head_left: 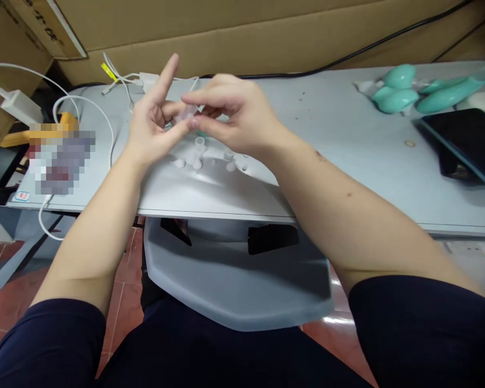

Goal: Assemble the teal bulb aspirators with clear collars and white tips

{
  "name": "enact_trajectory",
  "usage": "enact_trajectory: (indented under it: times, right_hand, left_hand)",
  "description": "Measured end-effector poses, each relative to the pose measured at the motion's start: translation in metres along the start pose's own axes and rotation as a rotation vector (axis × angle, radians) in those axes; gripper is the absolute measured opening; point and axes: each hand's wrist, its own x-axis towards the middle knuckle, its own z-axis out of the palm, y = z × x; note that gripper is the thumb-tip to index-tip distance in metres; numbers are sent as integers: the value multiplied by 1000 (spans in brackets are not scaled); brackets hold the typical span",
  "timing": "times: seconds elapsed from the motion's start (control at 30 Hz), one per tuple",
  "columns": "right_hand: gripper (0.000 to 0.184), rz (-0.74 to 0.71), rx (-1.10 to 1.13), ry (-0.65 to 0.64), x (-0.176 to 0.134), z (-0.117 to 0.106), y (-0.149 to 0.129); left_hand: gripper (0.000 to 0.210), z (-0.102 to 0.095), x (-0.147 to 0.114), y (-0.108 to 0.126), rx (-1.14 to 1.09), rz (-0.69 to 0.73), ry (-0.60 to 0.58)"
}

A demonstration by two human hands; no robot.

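Observation:
Above the grey table, my left hand (149, 121) pinches a small translucent plastic piece (186, 113) between thumb and fingers, with its index finger pointing up. Fingers of my right hand (236, 110) close on the same piece from the other side; the fingers hide its full shape. Just below the hands stands a small translucent plastic cup-shaped part (199, 146). Similar little whitish parts lie around it, among them one (230, 164) under my right hand and one (180, 163) under my left. A bit of green shows behind the fingers, too covered to name.
White cables and a white adapter (22, 108) lie at the left, near a pixelated item (62, 161). Green egg-shaped pieces in clear wrap (396, 99) and a dark phone-like slab (464, 140) sit at the right. A grey tray (238, 291) juts out below the table edge.

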Motion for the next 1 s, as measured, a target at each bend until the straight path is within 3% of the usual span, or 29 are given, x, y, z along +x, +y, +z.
enact_trajectory:
  times: [0.07, 0.13, 0.27, 0.43, 0.7, 0.8, 1.0]
  right_hand:
    - [6, 32, 65, 12, -8, 1, 1]
    - [4, 83, 121, 45, -13, 1, -2]
    - [23, 152, 193, 138, -13, 4, -5]
    - [22, 269, 300, 245, -11, 5, 6]
    - [17, 283, 441, 269, -13, 5, 22]
    - [27, 288, 395, 234, -14, 4, 24]
    - [46, 211, 442, 250, -10, 1, 31]
  left_hand:
    - [111, 1, 1, -9, -7, 22, 76]
    - [112, 0, -2, -12, -26, 20, 63]
    - [90, -15, -11, -1, 34, 16, -33]
    - [53, -41, -18, 8, 308, 0, -221]
    - [24, -41, -18, -5, 252, -101, -479]
    - [23, -40, -19, -1, 213, -85, -414]
    - [26, -41, -7, 25, -18, -23, -22]
